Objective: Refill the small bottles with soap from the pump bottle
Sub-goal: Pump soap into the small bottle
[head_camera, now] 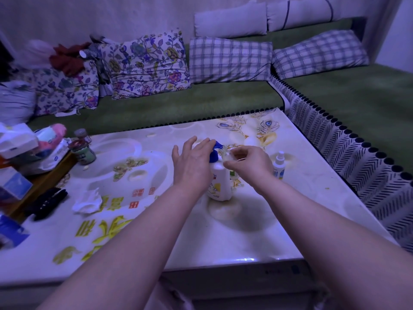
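At the far left, a heap of tissue packs and boxes is cut off by the frame, so I can't sort it out. Two jars (83, 152) stand just beside it on the table (268, 231). Nearer me lie one black object (48, 203), too blurred to name, and one crumpled tissue (88, 201). From the tissue to my left hand (194, 162) the tabletop is open room.

That hand has its fingers straight and spread, palm pressing on the blue head of the single pump bottle (218, 184), which stands upright mid-table. My right hand (248, 162) is curled, pinching a small clear bottle (228, 155) at the spout. Its outline is faint and mostly hidden by my fingers, and I can't tell how full it is.

Just right of that hand stands one small white spray bottle (279, 164), upright and apart from the pump bottle. Beyond it is bare surface out to the table's right edge and near corner. The green sofa (346, 101) wraps the far and right sides, and I count six pillows (230, 60) along it.
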`<state>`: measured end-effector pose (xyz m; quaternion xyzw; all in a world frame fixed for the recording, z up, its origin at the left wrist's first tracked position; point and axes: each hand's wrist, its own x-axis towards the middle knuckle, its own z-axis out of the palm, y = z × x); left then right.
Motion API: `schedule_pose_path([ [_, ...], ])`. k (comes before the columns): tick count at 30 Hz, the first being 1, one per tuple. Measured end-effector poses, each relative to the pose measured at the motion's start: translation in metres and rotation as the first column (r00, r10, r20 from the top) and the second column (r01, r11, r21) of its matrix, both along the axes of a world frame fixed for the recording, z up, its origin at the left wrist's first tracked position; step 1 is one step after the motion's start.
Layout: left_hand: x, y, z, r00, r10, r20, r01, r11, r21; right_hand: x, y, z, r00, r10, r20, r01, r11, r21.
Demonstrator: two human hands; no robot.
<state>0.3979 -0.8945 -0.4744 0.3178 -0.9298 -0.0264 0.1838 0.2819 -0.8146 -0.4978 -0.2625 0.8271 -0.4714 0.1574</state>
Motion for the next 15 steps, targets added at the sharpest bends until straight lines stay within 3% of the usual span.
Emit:
schedule_pose_path([
  [15, -0.0002, 0.0000, 0.0013, 1.000, 0.000, 0.022, -0.001, 0.999, 0.032, -0.0009, 0.0010, -0.0005, 1.000, 0.005, 0.004, -0.005, 1.000, -0.010],
])
